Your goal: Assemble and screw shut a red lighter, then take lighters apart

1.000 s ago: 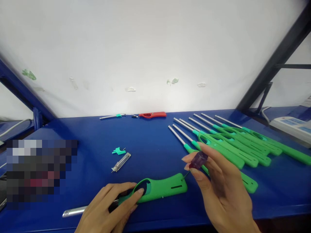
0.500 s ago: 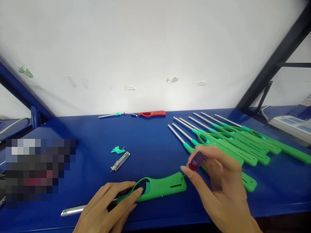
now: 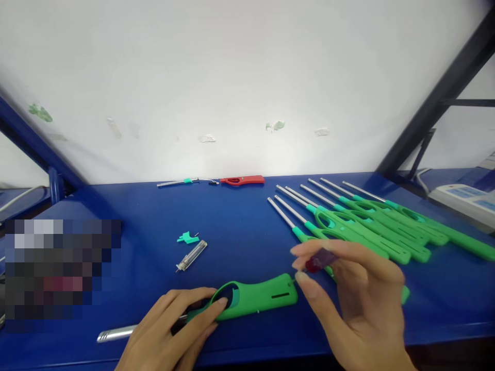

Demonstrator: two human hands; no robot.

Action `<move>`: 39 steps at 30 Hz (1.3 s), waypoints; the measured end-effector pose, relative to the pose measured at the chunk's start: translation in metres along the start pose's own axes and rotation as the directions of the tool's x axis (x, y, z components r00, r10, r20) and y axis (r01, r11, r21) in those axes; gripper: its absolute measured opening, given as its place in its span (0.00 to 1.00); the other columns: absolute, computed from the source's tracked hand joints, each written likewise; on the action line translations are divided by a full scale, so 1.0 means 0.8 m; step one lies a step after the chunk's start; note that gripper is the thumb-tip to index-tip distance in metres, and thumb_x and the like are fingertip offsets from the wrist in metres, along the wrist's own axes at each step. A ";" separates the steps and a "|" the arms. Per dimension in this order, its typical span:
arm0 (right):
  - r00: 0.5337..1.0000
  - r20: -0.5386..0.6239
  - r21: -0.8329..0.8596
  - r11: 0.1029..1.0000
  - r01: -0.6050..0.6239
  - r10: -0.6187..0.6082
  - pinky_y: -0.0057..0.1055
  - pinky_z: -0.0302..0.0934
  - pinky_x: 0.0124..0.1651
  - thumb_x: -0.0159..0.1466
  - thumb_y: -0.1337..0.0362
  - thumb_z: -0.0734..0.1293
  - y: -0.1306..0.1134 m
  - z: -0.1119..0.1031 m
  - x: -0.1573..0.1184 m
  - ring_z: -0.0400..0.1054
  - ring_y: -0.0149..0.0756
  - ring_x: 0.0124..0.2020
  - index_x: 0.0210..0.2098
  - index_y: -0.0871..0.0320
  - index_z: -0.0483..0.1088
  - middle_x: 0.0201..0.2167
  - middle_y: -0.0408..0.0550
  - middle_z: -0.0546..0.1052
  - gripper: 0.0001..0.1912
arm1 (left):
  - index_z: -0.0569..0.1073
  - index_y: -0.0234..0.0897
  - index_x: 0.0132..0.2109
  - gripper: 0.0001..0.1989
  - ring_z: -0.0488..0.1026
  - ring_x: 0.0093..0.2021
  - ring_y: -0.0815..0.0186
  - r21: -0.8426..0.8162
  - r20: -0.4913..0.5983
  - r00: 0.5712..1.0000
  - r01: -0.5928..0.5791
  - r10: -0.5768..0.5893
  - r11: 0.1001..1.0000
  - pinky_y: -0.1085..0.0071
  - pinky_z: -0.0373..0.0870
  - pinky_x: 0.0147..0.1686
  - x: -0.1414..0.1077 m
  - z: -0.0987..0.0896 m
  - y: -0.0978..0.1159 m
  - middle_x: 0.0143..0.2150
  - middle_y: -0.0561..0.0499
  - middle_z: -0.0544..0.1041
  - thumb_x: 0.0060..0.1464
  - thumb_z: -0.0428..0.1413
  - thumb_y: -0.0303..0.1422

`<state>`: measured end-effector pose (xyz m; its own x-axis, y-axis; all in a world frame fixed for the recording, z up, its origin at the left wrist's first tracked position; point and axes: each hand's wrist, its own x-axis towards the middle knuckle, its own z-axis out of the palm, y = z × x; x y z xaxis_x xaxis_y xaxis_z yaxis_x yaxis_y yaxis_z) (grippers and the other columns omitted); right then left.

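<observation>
A green gas lighter with a long metal tube lies near the front edge of the blue table. My left hand is closed round its trigger end and holds it down. In my right hand, a small screwdriver with a see-through purple and red handle sits between the fingers. Its thin shaft points at the hole in the lighter's butt end; whether the tip sits in a screw is too small to tell. Behind my left hand lie a clear fuel cartridge and a turquoise plastic trigger piece.
Several green lighters lie side by side at the right, partly behind my right hand. By the wall are a red lighter body and a loose metal tube. A white device stands far right; a blurred patch covers the left.
My right hand has shifted slightly right, and its fingers and the screwdriver handle have turned to a flatter angle. My left hand and the lighter stay in place.
</observation>
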<state>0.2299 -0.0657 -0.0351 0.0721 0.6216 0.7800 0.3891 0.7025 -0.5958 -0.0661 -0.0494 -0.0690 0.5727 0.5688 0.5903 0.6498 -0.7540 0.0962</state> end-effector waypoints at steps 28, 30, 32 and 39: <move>0.999 -0.029 -0.008 0.999 -0.040 0.040 0.40 0.76 0.53 0.68 0.77 0.70 0.001 0.000 -0.005 0.76 0.36 0.52 0.71 0.42 0.64 0.54 0.45 0.78 0.38 | 0.77 0.55 0.66 0.17 0.82 0.50 0.63 -0.025 -0.003 1.000 0.023 -0.023 0.999 0.70 0.83 0.48 0.000 -0.002 0.002 0.56 0.52 0.83 0.77 0.52 0.38; 0.998 -0.058 0.019 1.000 0.004 -0.002 0.41 0.75 0.48 0.64 0.78 0.73 0.000 0.000 -0.001 0.74 0.38 0.49 0.67 0.42 0.67 0.52 0.44 0.77 0.37 | 0.77 0.55 0.66 0.17 0.82 0.50 0.64 -0.029 -0.009 1.000 0.018 -0.018 0.999 0.70 0.82 0.48 -0.001 -0.002 0.002 0.57 0.52 0.82 0.77 0.52 0.37; 0.992 -0.113 0.034 0.997 0.066 -0.061 0.41 0.74 0.44 0.61 0.81 0.74 -0.001 0.001 0.003 0.73 0.38 0.46 0.64 0.44 0.70 0.46 0.43 0.77 0.38 | 0.77 0.55 0.66 0.16 0.81 0.51 0.64 -0.026 -0.017 1.000 0.021 -0.022 0.999 0.70 0.82 0.49 -0.003 -0.001 0.002 0.57 0.52 0.82 0.77 0.52 0.37; 0.992 -0.125 -0.005 1.000 0.018 -0.019 0.37 0.77 0.49 0.66 0.82 0.67 -0.004 0.004 -0.002 0.78 0.34 0.48 0.67 0.44 0.69 0.50 0.41 0.81 0.36 | 0.77 0.55 0.65 0.16 0.82 0.50 0.63 -0.027 0.001 0.999 0.038 -0.038 0.999 0.69 0.83 0.48 0.000 -0.002 0.003 0.56 0.51 0.82 0.77 0.52 0.37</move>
<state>0.2258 -0.0675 -0.0351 0.1789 0.5602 0.8088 0.3951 0.7120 -0.5805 -0.0652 -0.0520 -0.0679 0.5485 0.5974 0.5851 0.6573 -0.7405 0.1399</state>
